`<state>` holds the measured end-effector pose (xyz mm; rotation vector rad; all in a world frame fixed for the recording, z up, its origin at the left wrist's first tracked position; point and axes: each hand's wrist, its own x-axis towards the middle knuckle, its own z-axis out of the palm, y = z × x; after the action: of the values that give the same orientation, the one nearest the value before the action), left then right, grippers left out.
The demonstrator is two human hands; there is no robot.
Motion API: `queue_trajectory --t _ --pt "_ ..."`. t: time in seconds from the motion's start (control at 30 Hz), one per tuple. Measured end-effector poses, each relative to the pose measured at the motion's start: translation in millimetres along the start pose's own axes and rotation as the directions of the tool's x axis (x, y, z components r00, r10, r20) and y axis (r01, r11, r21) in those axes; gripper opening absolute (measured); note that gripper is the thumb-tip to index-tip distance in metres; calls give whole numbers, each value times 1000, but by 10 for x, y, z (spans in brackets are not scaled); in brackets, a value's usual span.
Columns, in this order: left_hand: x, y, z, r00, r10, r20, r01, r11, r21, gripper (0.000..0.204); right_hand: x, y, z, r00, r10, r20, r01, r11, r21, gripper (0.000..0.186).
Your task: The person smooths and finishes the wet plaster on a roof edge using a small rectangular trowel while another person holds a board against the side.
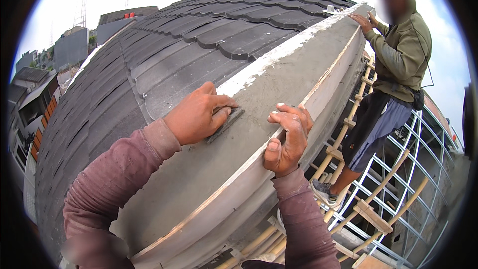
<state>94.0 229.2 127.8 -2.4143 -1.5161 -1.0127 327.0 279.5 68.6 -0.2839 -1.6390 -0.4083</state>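
My left hand (pixel 198 113) presses a small dark flat float or sponge pad (pixel 226 123) onto the wet grey cement top of a roof-edge wall (pixel 199 169). Its fingers are curled over the pad. My right hand (pixel 288 137) rests on the outer edge of the same wall, fingers spread and smeared with cement, holding nothing. A thin wooden strip (pixel 239 167) runs along that outer edge under my right palm.
Dark grey roof tiles (pixel 189 40) cover the slope to the left of the wall. Another person (pixel 398 55) in an olive hooded top stands on bamboo scaffolding (pixel 358 209) to the right, both hands on the wall's far end. Buildings lie far below at the left.
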Motion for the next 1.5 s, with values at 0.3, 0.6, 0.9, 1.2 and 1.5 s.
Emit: queue_trajectory --t 0.3,0.6,0.9,1.2,1.5 --pt "16 -65 19 997 76 -14 -77 996 -48 28 32 20 9 1000 1 15 -1 1000 -7 36" --pt "272 -332 114 988 -9 -154 9 1000 3 28 53 -93 105 1000 14 2 -14 999 35 36" --pt "-325 -42 -131 1000 7 21 -5 997 -82 28 5 -73 6 999 47 9 -47 999 6 32" --pt "160 -231 30 991 19 -133 -22 999 -27 27 54 -125 106 1000 20 -2 -20 999 36 30" --pt "-747 28 -239 997 -81 13 81 997 -10 28 21 -70 46 999 27 -16 -27 999 33 28"
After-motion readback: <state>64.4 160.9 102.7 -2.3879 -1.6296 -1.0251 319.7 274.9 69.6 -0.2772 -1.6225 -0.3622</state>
